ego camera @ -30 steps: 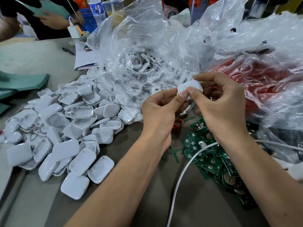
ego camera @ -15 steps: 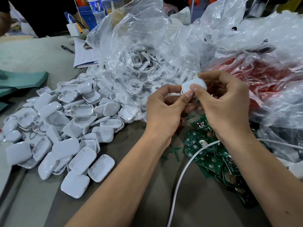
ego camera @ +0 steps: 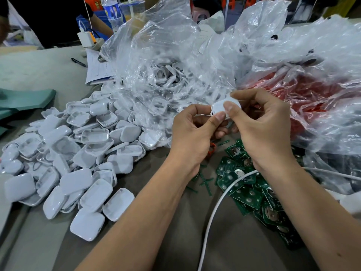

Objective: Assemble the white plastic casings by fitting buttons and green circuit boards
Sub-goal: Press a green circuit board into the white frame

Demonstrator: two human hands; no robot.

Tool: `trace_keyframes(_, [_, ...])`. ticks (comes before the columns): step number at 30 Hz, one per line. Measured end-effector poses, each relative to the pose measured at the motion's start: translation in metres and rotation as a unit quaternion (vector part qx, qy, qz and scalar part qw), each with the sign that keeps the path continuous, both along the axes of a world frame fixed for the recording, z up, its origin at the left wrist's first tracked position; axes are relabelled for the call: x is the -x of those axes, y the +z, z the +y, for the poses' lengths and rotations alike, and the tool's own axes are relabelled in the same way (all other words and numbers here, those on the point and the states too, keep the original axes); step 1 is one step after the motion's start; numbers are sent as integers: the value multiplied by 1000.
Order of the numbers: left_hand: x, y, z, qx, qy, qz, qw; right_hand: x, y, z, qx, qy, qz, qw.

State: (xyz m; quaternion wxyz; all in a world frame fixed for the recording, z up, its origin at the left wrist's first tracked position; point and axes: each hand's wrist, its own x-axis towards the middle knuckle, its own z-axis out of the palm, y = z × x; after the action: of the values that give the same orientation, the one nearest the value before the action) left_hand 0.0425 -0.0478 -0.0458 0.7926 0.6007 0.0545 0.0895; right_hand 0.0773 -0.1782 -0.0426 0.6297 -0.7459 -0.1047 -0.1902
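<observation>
Holding a single white casing point(ego camera: 222, 108) above the table point(ego camera: 156, 251), both hands meet at mid-frame in front of the clear plastic bag point(ego camera: 175, 65). The left hand point(ego camera: 192, 137) pinches the casing's near edge with its thumb on top and curled fingers beneath; the right hand point(ego camera: 263, 132) grips the opposite side, thumb pressed on the upper face, index finger arched over the far rim. Whether a button or board already sits inside cannot be told, since the fingers cover the opening. The shell appears thin, light, stiff and glossy, so it would likely slip under a loose grip and flex if squeezed across its hollow; holding it by the rim and corners seems safest. Loose casings point(ego camera: 78, 163) are heaped to the left; green circuit boards point(ego camera: 246, 192) lie below the right wrist, crossed by a white cable point(ego camera: 213, 214).
</observation>
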Motion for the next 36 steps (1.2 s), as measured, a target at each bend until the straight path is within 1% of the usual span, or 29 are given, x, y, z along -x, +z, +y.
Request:
trace_keyframes(4, [-4,-1,5,-7,8,6,1000,-2,1,-2,-29,45,39,998])
trace_keyframes(11, [-9,-4,9,-65,17,14,998,-4,0,-4,-20,86,79,993])
trace_keyframes(14, [-9,-6,10,-76,17,24,997,-5,-2,-5,10,80,75,994])
trace_keyframes(20, [-11,-7,9,-58,14,59,996,-4,-1,-5,55,74,60,994])
trace_keyframes(24, [-10,-6,10,-66,10,60,996,-3,0,-4,56,83,68,993])
trace_keyframes(28, [-6,-2,13,-99,-7,36,994,-5,1,-5,25,94,82,992])
trace_keyframes(32, [-4,1,17,-183,-15,-35,982,-4,2,-6,-4,113,100,989])
trace_keyframes(34, [-3,3,18,-220,-5,-64,973,-3,3,-6,3,103,92,990])
trace_keyframes(36, [-3,4,17,-247,18,-74,966,0,5,-6,37,73,68,994])
